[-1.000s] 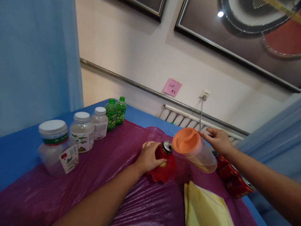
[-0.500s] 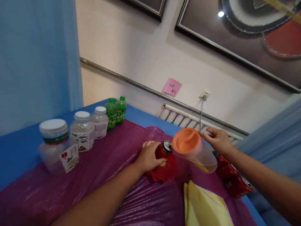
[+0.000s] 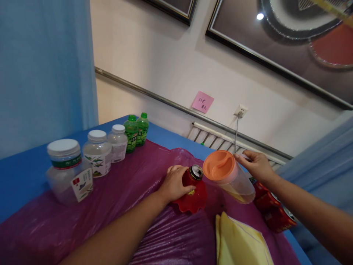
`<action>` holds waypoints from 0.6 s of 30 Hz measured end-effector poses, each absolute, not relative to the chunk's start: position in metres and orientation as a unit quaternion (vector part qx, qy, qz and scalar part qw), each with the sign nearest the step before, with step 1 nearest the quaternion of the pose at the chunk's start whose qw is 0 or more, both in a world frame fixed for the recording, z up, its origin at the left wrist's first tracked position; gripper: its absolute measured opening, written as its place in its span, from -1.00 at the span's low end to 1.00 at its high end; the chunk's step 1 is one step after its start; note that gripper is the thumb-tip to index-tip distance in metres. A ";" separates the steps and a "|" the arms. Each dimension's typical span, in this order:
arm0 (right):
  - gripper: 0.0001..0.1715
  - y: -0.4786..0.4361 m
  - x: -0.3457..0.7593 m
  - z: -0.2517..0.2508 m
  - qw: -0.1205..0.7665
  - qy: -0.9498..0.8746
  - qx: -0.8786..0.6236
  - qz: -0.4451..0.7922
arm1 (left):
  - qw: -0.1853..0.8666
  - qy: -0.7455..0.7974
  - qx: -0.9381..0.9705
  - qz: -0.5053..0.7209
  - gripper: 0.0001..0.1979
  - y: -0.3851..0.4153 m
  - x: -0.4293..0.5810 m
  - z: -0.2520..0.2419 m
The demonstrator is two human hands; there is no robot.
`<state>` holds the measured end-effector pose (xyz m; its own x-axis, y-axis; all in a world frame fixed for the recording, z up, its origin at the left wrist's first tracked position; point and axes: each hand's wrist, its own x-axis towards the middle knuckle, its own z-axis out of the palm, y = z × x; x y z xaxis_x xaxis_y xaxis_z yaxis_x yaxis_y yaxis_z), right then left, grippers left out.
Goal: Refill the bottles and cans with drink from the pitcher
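My left hand (image 3: 174,185) is wrapped round a red drink can (image 3: 195,173), whose silver top faces up. Under the can lies a red dish with a wavy rim (image 3: 194,204). Held tilted to the left in my right hand (image 3: 255,165) is a clear pitcher (image 3: 239,187) with an orange lid (image 3: 219,165). Its lid is close to the can's top, and a little yellowish liquid rests low inside. I cannot make out any stream between pitcher and can. My right fingers hide most of the pitcher's handle.
Clear jars with white lids (image 3: 97,154) and two green bottles (image 3: 131,134) stand in a row at left. A folded yellow cloth (image 3: 242,241) lies in front on the purple plastic sheet (image 3: 116,217). Several red cans (image 3: 278,217) stand at right. A radiator (image 3: 209,138) is behind.
Almost nothing differs. Both hands, the can and the tilted pitcher keep their places; the whole view has shifted only very slightly.
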<state>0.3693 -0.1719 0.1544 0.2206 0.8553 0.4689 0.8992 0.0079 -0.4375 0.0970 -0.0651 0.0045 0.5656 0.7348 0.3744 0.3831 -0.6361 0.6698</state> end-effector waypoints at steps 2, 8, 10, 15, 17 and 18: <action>-0.27 -0.172 0.369 0.154 0.341 -0.621 -0.705 -0.026 | 0.272 0.330 0.843 0.327 -0.35 -0.065 0.097 0.005; -0.28 -0.172 0.369 0.152 0.346 -0.622 -0.702 -0.024 | 0.272 0.330 0.844 0.326 -0.37 -0.065 0.097 0.005; -0.28 -0.172 0.369 0.152 0.347 -0.619 -0.704 -0.023 | 0.271 0.328 0.844 0.326 -0.38 -0.065 0.097 0.004; -0.28 -0.172 0.368 0.153 0.342 -0.616 -0.710 -0.015 | 0.271 0.328 0.844 0.325 -0.37 -0.065 0.097 0.004; -0.28 -0.173 0.368 0.153 0.340 -0.619 -0.708 -0.018 | 0.272 0.328 0.844 0.325 -0.37 -0.065 0.097 0.004; -0.28 -0.173 0.368 0.153 0.340 -0.619 -0.707 -0.019 | 0.272 0.328 0.844 0.326 -0.37 -0.065 0.097 0.004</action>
<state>0.3677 -0.1727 0.1533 0.2320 0.8632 0.4483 0.8890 -0.0012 -0.4578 0.0971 -0.0651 0.0042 0.5723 0.7304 0.3729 0.3752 -0.6375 0.6730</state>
